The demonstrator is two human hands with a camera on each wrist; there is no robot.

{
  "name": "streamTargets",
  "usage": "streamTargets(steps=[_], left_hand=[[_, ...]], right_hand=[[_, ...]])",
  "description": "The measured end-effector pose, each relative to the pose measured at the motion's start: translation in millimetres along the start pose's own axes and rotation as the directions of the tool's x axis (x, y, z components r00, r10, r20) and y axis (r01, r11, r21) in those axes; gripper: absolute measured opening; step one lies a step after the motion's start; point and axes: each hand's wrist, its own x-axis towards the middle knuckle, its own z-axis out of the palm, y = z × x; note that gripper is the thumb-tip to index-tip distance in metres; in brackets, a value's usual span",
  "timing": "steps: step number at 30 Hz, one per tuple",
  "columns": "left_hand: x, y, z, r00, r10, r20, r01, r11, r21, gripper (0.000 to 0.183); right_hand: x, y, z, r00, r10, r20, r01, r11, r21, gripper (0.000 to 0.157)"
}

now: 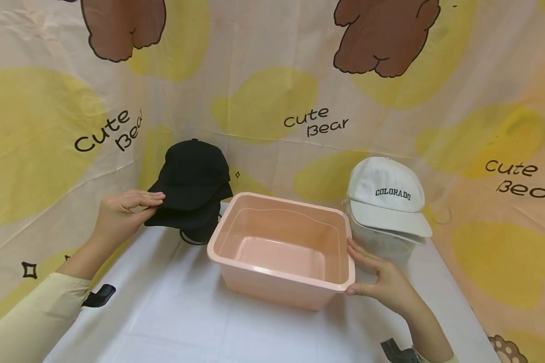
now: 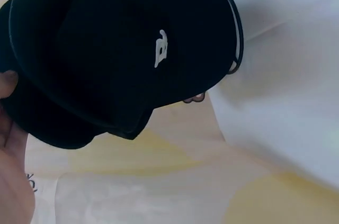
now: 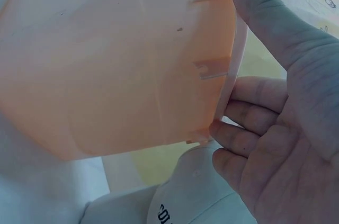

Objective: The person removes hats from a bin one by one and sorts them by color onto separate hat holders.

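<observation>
My left hand pinches the brim of a black cap, fingers above and thumb below. Under it shows a second black brim. Both sit over a dark support with a ring at its foot. In the left wrist view, a small white mark shows on the black surface below the brims. My right hand holds the right rim of a pink plastic basin, its fingers along the edge and its thumb at the front corner. The basin has nothing inside.
Right of the basin, a white cap lettered COLORADO sits on a pale translucent container. A white-covered table carries everything. A bear-print cloth hangs close behind and along both sides.
</observation>
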Motion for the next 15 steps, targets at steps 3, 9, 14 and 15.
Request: streamTargets(steps=[3,9,14,15], left_hand=[[-3.2,-0.3,-3.8,0.999,-0.016,0.028,0.016,1.0,-0.004,0.039],[-10.7,3.3,-13.2,0.99,-0.051,0.132,0.048,0.999,0.023,0.042],[-12.1,6.3,-14.1,0.983,-0.062,0.17,0.052,0.997,0.061,0.045],[-12.3,7.3,-14.2,0.983,-0.067,0.171,0.055,0.996,0.074,0.046]], right_hand=[[1,0,1.3,1.0,-0.001,-0.002,0.001,1.0,0.002,0.091],[2,1,1.1,1.0,0.001,0.0,-0.001,1.0,-0.009,0.092],[1,0,0.2,1.0,0.017,0.005,-0.017,1.0,-0.013,0.092],[1,-1,0.4,1.0,0.017,0.006,-0.017,1.0,-0.016,0.092]])
